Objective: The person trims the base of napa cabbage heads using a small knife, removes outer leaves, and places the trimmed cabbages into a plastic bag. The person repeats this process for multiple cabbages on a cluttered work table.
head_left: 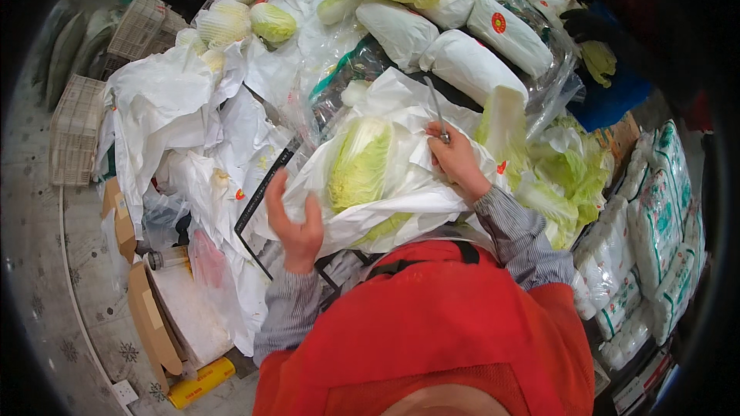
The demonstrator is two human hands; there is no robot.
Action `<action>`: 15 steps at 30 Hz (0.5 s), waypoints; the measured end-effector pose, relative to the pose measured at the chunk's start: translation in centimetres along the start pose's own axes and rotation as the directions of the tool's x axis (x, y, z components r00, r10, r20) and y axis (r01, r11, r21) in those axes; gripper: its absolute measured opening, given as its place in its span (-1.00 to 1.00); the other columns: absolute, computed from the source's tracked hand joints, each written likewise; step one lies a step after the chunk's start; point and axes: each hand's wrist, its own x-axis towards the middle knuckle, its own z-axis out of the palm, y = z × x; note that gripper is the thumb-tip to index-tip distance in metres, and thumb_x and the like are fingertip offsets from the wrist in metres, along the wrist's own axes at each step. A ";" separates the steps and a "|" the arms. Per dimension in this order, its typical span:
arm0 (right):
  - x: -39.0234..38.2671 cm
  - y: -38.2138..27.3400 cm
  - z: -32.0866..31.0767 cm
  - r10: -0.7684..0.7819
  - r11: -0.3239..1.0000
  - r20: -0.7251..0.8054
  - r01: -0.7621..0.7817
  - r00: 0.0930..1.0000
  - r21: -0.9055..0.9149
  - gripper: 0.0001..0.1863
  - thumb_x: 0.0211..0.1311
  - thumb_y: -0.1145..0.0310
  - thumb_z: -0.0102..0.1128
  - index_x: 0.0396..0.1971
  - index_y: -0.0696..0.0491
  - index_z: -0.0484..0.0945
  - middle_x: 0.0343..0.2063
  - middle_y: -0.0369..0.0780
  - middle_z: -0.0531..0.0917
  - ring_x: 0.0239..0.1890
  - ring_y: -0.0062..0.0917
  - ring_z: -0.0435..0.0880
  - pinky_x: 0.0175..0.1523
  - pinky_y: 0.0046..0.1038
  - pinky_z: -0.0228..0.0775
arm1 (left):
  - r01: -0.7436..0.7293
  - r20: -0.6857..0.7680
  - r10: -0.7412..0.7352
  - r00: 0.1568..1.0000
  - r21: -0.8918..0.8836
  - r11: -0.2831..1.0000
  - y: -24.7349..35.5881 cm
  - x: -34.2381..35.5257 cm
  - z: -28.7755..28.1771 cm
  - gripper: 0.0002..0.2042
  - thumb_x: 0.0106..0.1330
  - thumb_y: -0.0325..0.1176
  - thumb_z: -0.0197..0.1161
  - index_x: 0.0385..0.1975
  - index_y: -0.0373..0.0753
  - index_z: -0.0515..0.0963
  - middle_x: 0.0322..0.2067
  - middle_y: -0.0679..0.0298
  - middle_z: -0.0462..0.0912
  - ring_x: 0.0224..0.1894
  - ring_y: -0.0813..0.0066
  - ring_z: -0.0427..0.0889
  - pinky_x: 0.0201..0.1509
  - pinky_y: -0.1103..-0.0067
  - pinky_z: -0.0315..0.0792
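Observation:
A napa cabbage [360, 163], pale with yellow-green leaves, lies unwrapped on crumpled white paper [420, 199] in front of me. My left hand [296, 223] is just to its left, fingers spread and holding nothing. On the other side, my right hand [456, 159] is closed around a knife [437, 108], whose thin blade points up and away from me. The knife's handle is mostly hidden in my fingers. Beside my right hand are loose cabbage leaves [556, 179], and one large pale leaf [501, 117] stands up among them. More green leaf shows under the paper's near edge.
Several paper-wrapped cabbages [474, 65] are piled at the far side. Bare cabbages and netted ones [223, 21] lie far left near plastic crates [77, 129]. White paper heaps [173, 100] cover the left. Stacked plastic packs [663, 212] stand right. A gloved co-worker's hand [590, 27] shows far right.

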 end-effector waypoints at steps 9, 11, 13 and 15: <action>-4.0 -2.0 -0.4 -0.385 0.918 0.059 0.389 0.921 -0.079 -0.76 0.18 0.40 0.24 -0.17 0.16 0.65 -0.42 -0.11 0.71 -0.42 -0.38 0.70 -0.21 -0.38 0.54 | -0.054 0.725 -0.424 0.542 0.534 0.844 0.9 9.5 12.2 -0.15 0.00 0.10 0.48 0.20 -0.38 0.38 -0.09 -0.12 0.68 0.03 -0.08 0.65 0.04 0.25 0.54; -3.4 -1.3 0.0 -0.306 0.930 0.106 0.321 0.946 -0.177 -0.76 0.24 0.41 0.21 -0.16 0.22 0.63 -0.42 -0.17 0.70 -0.47 -0.54 0.67 -0.27 -0.48 0.52 | 0.041 0.770 -0.387 0.507 0.427 0.903 0.3 9.2 11.7 -0.09 -0.06 0.08 0.52 0.24 -0.36 0.33 -0.07 -0.12 0.66 0.02 -0.11 0.64 0.08 0.26 0.52; -2.3 -0.1 0.5 -0.263 0.919 0.125 0.288 0.957 -0.270 -0.76 0.27 0.40 0.19 -0.16 0.25 0.62 -0.42 -0.18 0.71 -0.48 -0.59 0.67 -0.29 -0.53 0.52 | 0.165 0.780 -0.251 0.573 0.190 0.968 0.2 8.1 10.3 -0.04 -0.11 0.02 0.56 0.29 -0.36 0.27 -0.03 -0.11 0.62 0.04 -0.12 0.60 0.13 0.27 0.49; -1.3 0.9 0.7 -0.266 0.902 0.108 0.287 0.958 -0.323 -0.76 0.26 0.41 0.19 -0.15 0.23 0.62 -0.41 -0.16 0.72 -0.48 -0.57 0.68 -0.28 -0.52 0.52 | 0.172 0.744 -0.074 0.664 -0.056 0.984 0.7 6.2 8.0 -0.04 -0.15 -0.10 0.61 0.30 -0.33 0.29 0.03 -0.03 0.57 0.10 0.03 0.58 0.21 0.33 0.44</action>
